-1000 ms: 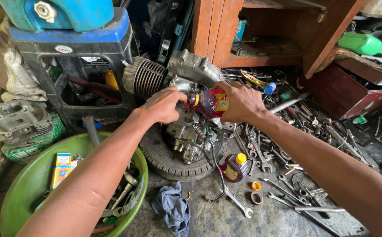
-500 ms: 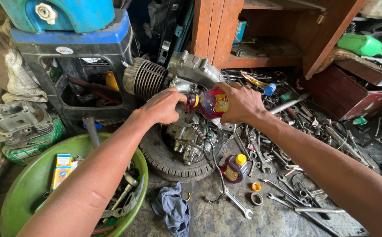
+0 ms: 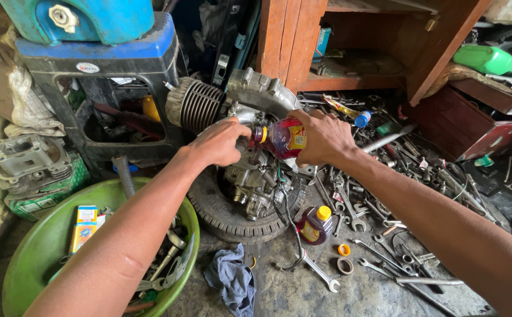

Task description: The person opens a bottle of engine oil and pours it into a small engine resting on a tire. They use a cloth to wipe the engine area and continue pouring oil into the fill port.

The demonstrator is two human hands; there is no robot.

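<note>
A small engine [image 3: 250, 176] with a finned cylinder [image 3: 200, 105] rests on a black tyre [image 3: 220, 214] on the floor. My right hand [image 3: 323, 138] grips a small clear bottle of red liquid [image 3: 282, 138], tipped on its side with its neck pointing left over the engine. My left hand [image 3: 217, 144] is at the bottle's neck, fingers pinched around the cap end. A second small bottle [image 3: 316, 224] with a yellow cap stands on the floor beside the tyre.
A green basin [image 3: 44, 246] with tools and a yellow box sits at lower left. Spanners [image 3: 379, 258] and loose parts litter the floor to the right. A blue rag [image 3: 232, 282], a black stool [image 3: 100, 88], a wooden shelf [image 3: 350, 53] and a metal engine part [image 3: 24, 161] surround the spot.
Both hands hold almost the same pose on the bottle; no clear movement of the bottle or engine.
</note>
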